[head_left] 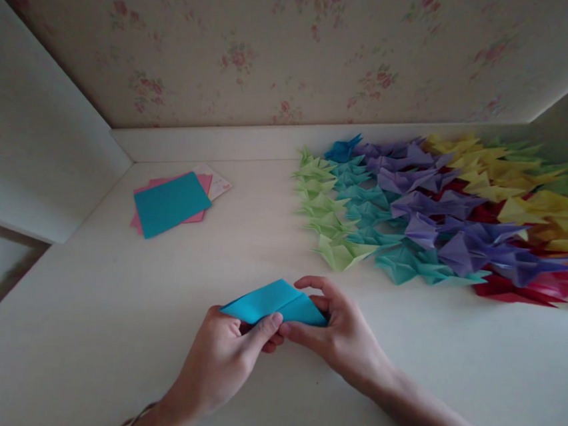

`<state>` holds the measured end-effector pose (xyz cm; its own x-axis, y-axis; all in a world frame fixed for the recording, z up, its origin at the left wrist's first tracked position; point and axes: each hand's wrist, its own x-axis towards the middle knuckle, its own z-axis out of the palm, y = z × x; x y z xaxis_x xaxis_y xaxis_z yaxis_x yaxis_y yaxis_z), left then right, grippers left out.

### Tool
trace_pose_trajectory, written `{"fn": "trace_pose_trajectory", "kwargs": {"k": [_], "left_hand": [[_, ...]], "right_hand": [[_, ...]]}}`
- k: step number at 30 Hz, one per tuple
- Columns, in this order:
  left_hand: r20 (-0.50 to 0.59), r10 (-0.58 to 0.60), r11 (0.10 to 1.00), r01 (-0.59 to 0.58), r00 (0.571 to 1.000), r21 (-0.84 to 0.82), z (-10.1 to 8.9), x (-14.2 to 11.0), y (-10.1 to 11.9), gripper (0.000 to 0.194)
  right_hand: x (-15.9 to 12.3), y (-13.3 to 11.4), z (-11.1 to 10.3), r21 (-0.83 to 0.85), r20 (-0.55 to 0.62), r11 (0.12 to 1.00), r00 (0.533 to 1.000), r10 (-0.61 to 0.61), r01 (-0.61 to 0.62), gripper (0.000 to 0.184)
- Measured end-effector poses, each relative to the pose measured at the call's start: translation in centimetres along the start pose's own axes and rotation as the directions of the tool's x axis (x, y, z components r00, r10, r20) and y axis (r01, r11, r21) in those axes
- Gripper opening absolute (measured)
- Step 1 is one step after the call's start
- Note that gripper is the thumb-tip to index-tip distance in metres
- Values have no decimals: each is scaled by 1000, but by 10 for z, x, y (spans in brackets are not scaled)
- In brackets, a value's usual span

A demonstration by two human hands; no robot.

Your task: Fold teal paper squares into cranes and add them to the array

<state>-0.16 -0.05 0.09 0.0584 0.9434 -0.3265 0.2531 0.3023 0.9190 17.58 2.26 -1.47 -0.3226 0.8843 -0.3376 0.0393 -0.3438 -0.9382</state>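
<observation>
A partly folded sheet of blue origami paper (268,300) is held just above the white table, its flaps forming a low diamond shape. My left hand (230,355) grips it from the left and below, the thumb pressed on its near edge and the other fingers tucked underneath. At its right end, my right hand (338,325) pinches the paper, with the thumb along the near edge and the index finger curled over the far side. Both thumb tips lie close together at the middle of the near edge.
Rows of folded paper cranes cover the table's right rear: light green (338,245), teal (404,261), purple (466,250), yellow (540,207) and red. One darker blue crane (343,150) sits by the wall. A stack of blue and pink paper squares (172,203) lies at the left rear.
</observation>
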Motion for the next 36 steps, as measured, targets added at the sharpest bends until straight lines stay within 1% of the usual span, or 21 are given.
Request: {"fn": "trace_pose_trajectory", "kwargs": {"k": [2, 5, 8, 11, 13, 18, 22, 24, 26, 28, 30, 31, 32, 34, 36], "left_hand": [[3, 10, 1000, -10, 1000, -10, 0, 0, 0, 24], [-9, 23, 1000, -23, 1000, -15, -1, 1, 1, 22], [-65, 29, 1000, -30, 997, -10, -4, 2, 2, 22], [-120, 10, 1000, -12, 993, -14, -7, 5, 0, 25], [-139, -5, 1000, 2, 990, -21, -8, 6, -1, 27], [-174, -27, 999, 21, 984, -38, -9, 9, -5, 31], [-178, -32, 999, 26, 983, -35, -10, 10, -7, 32], [-166, -22, 1000, 19, 986, -18, -10, 10, -7, 33], [-156, -2, 1000, 2, 988, 0, -9, 9, -4, 33], [-157, 23, 1000, -20, 987, 21, -7, 6, -2, 31], [-150, 62, 997, -54, 987, 60, -4, 3, 0, 29], [-143, 84, 994, -73, 986, 81, -2, 2, 0, 29], [-133, 105, 991, -92, 985, 102, 1, 1, -1, 30], [-121, 128, 987, -114, 984, 117, 5, -1, -2, 28], [-110, 114, 990, -105, 987, 92, 7, -1, -2, 24]], "right_hand": [[1, -1, -2, -7, 11, 1000, 1000, 13, -13, 42], [4, -1, -7, -2, -5, 1000, 1000, 15, -15, 40], [6, -2, -12, 56, -27, 998, 999, 32, -30, 40], [7, -3, -16, 124, -65, 991, 996, 61, -53, 41], [8, -3, -18, 146, -85, 988, 995, 60, -47, 40], [10, -2, -19, 91, -152, 996, 988, 35, -22, 33], [10, 0, -18, 90, -169, 996, 985, 19, -4, 29], [9, 1, -19, 96, -163, 995, 986, -25, 41, 30], [8, 1, -18, 118, -135, 989, 988, -70, 86, 35], [6, 0, -16, 165, -57, 982, 995, -80, 88, 45], [4, 0, -12, 208, 40, 977, 998, -56, 47, 54], [3, 0, -9, 206, 68, 978, 997, -43, 28, 56], [2, 0, -7, 180, 66, 983, 997, -39, 27, 55], [0, 0, -4, 66, -5, 997, 999, -39, 39, 50], [-1, -1, -3, -40, -72, 999, 997, -38, 35, 46]]}}
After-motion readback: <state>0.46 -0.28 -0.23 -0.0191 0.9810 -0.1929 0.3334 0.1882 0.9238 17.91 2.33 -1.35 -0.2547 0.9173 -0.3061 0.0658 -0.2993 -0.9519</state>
